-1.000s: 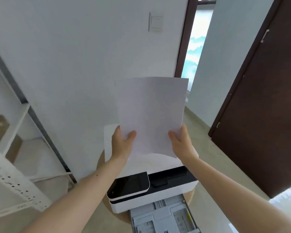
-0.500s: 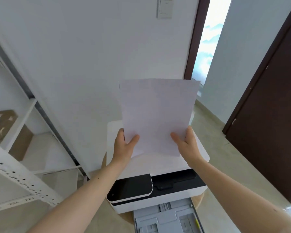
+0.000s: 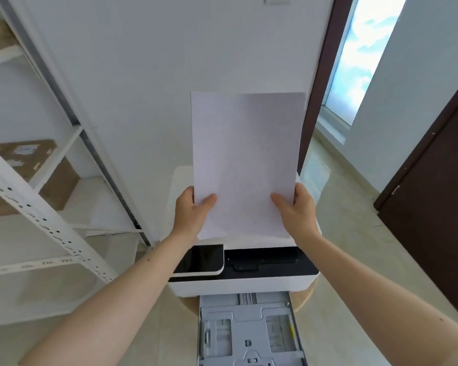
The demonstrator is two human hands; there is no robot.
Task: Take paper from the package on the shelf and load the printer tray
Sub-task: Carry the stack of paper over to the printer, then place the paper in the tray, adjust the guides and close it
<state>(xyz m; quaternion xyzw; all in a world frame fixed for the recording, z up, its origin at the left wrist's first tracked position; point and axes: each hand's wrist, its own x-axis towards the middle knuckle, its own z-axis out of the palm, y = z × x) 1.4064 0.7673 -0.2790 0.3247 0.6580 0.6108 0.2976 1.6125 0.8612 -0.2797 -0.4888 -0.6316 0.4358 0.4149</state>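
A white sheaf of paper (image 3: 245, 159) stands upright in the air above the printer. My left hand (image 3: 193, 212) grips its lower left edge and my right hand (image 3: 296, 211) grips its lower right edge. Below them sits the white and black printer (image 3: 249, 282) on a round wooden stool. Its grey tray (image 3: 249, 331) is pulled out toward me and holds no paper. The paper hides most of the printer's top.
A white metal shelf rack (image 3: 35, 215) stands at the left with brown cardboard boxes (image 3: 24, 165) on it. A dark brown door (image 3: 434, 233) is at the right. A window (image 3: 360, 56) and doorway lie behind the printer. Pale tiled floor (image 3: 354, 247) surrounds the stool.
The view has tilted down and moved closer, so more of the open tray shows. Both hands still hold the paper upright over the printer, now straighter.
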